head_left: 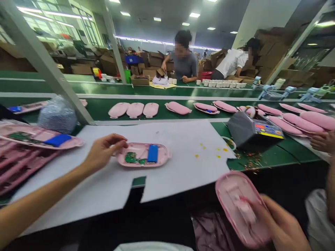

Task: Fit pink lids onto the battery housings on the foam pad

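Observation:
On the white sheet lies a pink plastic casing half (163, 157), open side up. Inside it sit a green circuit board (131, 157) and a blue battery (152, 153). My left hand (104, 149) is closed at the casing's left end, thumb and fingers on its edge. Low on the right, off the table's front edge, my right hand (282, 219) grips another pink casing half (234, 188). Its inner side faces me, tilted, with a pale raised part in the middle. My right fingers are partly blurred and reach over that inner side.
Stacked pink casings (23, 164) and a bubble-wrap bundle (58, 115) are at left. A grey device with a display (253, 130) stands at right by metal scraps. Pink casings (136, 109) line the green bench behind. A neighbour's hand (323, 141) is at far right; two people work opposite.

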`<state>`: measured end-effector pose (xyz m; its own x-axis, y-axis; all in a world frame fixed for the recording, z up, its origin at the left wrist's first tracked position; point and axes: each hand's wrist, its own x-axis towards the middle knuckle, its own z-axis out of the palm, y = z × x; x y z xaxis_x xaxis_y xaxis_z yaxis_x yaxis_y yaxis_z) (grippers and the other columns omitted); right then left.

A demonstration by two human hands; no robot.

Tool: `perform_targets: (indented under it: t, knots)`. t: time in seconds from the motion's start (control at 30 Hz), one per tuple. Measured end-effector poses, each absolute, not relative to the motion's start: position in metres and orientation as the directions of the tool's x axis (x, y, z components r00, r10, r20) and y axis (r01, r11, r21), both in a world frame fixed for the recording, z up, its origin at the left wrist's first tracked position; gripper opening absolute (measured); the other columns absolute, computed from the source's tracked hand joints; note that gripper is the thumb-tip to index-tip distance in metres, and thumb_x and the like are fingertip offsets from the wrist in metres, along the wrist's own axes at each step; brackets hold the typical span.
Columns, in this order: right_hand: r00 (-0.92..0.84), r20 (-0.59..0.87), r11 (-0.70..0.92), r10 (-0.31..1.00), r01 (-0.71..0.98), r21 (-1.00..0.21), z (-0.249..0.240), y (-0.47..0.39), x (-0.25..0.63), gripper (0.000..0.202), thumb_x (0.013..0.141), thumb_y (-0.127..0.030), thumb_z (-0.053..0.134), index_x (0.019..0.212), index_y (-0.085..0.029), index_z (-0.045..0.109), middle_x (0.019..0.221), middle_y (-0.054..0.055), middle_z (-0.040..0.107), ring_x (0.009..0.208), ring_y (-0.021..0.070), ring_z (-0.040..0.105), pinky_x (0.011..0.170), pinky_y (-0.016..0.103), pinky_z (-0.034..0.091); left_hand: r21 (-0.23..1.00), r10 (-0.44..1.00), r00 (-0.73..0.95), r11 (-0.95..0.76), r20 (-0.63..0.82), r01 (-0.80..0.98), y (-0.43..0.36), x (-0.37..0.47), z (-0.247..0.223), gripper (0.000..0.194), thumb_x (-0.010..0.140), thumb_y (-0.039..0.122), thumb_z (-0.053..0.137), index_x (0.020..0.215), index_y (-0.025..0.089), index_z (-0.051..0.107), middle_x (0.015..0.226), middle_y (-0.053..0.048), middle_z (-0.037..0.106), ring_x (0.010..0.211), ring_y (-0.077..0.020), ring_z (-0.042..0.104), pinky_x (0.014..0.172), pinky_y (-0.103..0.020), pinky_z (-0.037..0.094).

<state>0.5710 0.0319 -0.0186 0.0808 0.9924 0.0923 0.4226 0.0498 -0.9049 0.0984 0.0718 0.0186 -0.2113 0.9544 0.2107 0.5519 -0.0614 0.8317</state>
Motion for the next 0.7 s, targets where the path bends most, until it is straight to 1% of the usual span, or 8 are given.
perform_targets:
  t: [0.1,0.17,0.3,0.37,0.43,0.5,0.6,0.7]
  knots:
    - [-0.213,0.120,0.191,0.970,0.350,-0.917,0.006,0.090,0.488,0.032,0.079,-0.055,0.063,0.089,-0.024,0.068,0.081,0.003,0.066,0.074,0.0202,0.059,0.063,0.028,0.046,0.800,0.964,-0.114,-0.129,0.239,0.586,0.063,0.099,0.020,0.022,0.083,0.039,0.062,0.090,0.018,0.066,0.082,0.002,0.067,0.077,-0.0154,0.061,0.071,-0.024,0.046]
    - [-0.333,0.110,0.165,0.937,0.140,-0.976,0.019,0.130,0.418,0.035,0.077,-0.052,0.066,0.090,-0.019,0.065,0.079,0.003,0.065,0.072,0.0171,0.057,0.063,0.026,0.044,0.824,0.971,-0.093,-0.135,0.221,0.550,0.057,0.098,0.017,0.022,0.085,0.037,0.059,0.090,0.017,0.065,0.079,-0.001,0.067,0.071,-0.0153,0.062,0.063,-0.024,0.047]
    - [-0.290,-0.104,-0.184,0.952,-0.264,-0.947,0.017,0.165,0.309,0.041,0.061,-0.043,0.078,0.087,-0.016,0.060,0.075,0.001,0.064,0.064,0.0130,0.057,0.057,0.023,0.046,0.921,0.962,-0.194,-0.107,0.191,0.374,0.043,0.101,0.010,0.022,0.088,0.037,0.056,0.089,0.016,0.063,0.071,-0.002,0.064,0.067,-0.0154,0.063,0.061,-0.025,0.049]
    - [-0.280,-0.157,-0.241,0.947,-0.298,-0.924,0.011,0.161,0.282,0.043,0.055,-0.033,0.082,0.087,-0.017,0.059,0.080,0.001,0.066,0.068,0.0135,0.059,0.061,0.024,0.050,0.958,0.958,-0.233,-0.103,0.169,0.269,0.032,0.107,0.011,0.022,0.089,0.037,0.055,0.089,0.016,0.062,0.071,-0.002,0.064,0.067,-0.0153,0.063,0.063,-0.026,0.050]
    - [-0.335,-0.102,-0.197,0.937,-0.264,-0.944,0.007,0.151,0.269,0.046,0.054,-0.025,0.083,0.092,-0.017,0.059,0.088,0.002,0.066,0.074,0.0156,0.062,0.065,0.028,0.053,0.956,0.943,-0.253,-0.152,0.216,0.253,0.024,0.112,0.013,0.019,0.089,0.034,0.056,0.087,0.017,0.063,0.080,-0.003,0.063,0.070,-0.0145,0.062,0.064,-0.027,0.051]
    - [-0.404,0.017,-0.084,0.914,-0.232,-0.969,0.008,0.140,0.264,0.047,0.057,-0.025,0.082,0.098,-0.017,0.058,0.094,0.004,0.066,0.079,0.0181,0.063,0.066,0.030,0.054,0.887,0.887,-0.284,-0.237,0.364,0.397,0.021,0.114,0.013,0.012,0.088,0.029,0.058,0.085,0.019,0.065,0.095,-0.005,0.060,0.076,-0.0147,0.060,0.069,-0.029,0.051]
    - [-0.397,0.158,0.071,0.904,-0.225,-0.972,0.009,0.127,0.262,0.050,0.063,-0.028,0.080,0.106,-0.016,0.056,0.099,0.007,0.066,0.087,0.0217,0.063,0.069,0.033,0.055,0.644,0.716,-0.293,-0.279,0.634,0.712,0.025,0.110,0.007,0.009,0.086,0.021,0.059,0.084,0.020,0.068,0.109,-0.008,0.054,0.094,-0.0207,0.055,0.082,-0.038,0.049]
    - [-0.311,0.221,0.169,0.924,-0.185,-0.968,0.008,0.118,0.264,0.057,0.064,-0.028,0.080,0.114,-0.016,0.054,0.107,0.010,0.064,0.098,0.0243,0.062,0.078,0.036,0.055,0.518,0.648,-0.238,-0.282,0.724,0.808,0.031,0.107,0.000,0.012,0.087,0.015,0.057,0.087,0.020,0.068,0.116,-0.009,0.054,0.105,-0.0247,0.050,0.088,-0.043,0.048]
